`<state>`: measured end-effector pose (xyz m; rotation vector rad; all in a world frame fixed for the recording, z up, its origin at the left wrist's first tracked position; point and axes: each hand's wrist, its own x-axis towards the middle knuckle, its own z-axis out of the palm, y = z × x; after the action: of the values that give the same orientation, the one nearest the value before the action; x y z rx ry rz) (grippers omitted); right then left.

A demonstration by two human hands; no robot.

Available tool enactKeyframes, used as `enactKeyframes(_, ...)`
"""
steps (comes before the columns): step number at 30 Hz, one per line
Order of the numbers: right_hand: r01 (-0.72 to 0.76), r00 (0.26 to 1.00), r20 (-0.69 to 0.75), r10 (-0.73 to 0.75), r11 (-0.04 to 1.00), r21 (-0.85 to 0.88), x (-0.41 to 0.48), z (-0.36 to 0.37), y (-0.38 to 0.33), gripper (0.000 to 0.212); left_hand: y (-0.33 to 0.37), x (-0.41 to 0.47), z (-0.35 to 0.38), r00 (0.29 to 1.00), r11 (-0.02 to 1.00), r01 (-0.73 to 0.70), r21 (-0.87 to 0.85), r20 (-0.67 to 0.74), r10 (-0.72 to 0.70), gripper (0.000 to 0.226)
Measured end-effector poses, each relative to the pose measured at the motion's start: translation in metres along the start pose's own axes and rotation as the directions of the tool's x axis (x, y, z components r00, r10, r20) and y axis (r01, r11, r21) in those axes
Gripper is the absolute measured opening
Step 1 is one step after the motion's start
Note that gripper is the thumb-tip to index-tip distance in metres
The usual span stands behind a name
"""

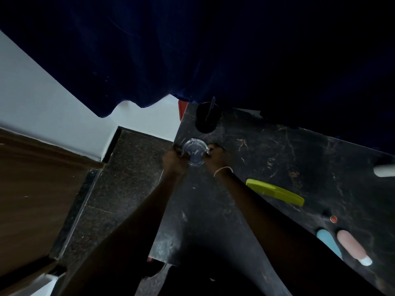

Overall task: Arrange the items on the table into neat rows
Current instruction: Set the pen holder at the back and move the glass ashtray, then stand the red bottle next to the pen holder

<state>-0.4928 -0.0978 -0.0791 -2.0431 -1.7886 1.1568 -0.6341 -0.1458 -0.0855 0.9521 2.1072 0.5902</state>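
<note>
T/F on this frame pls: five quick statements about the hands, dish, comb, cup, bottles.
1. The left hand and right hand both hold the clear dish. True.
2. The comb is red. False: it is yellow-green.
3. A black cup stands beyond the dish. True.
4. The comb lies inside the cup. False: it lies flat on the table, apart from the cup.
5. The pink bottle and blue bottle lie side by side. True.

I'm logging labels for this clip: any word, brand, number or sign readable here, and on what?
None readable.
The pink bottle, blue bottle and green comb show no print.
The clear dish held by the left hand and right hand has faint marks, too blurred to read.
</note>
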Motion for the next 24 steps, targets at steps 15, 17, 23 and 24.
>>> enactKeyframes(15,0.340,0.908,-0.180,-0.378,0.917,-0.210,-0.125,-0.036,0.080,0.059,-0.025,-0.120,-0.006,0.822,0.757,-0.550,0.353,0.071,0.565,0.053)
enactKeyframes(17,0.341,0.900,-0.188,-0.394,0.903,-0.264,-0.142,-0.045,0.093,0.059,-0.022,-0.138,0.004,0.812,0.710,-0.564,0.422,0.123,0.571,0.058)
enactKeyframes(23,0.350,0.876,-0.201,-0.439,0.863,-0.365,-0.185,-0.078,0.139,0.060,-0.006,-0.186,0.041,0.729,0.584,-0.663,0.468,0.223,0.647,0.059)
enactKeyframes(24,0.345,0.877,-0.201,-0.436,0.863,-0.368,-0.191,-0.083,0.146,0.061,-0.003,-0.194,0.047,0.726,0.573,-0.664,0.480,0.231,0.648,0.059)
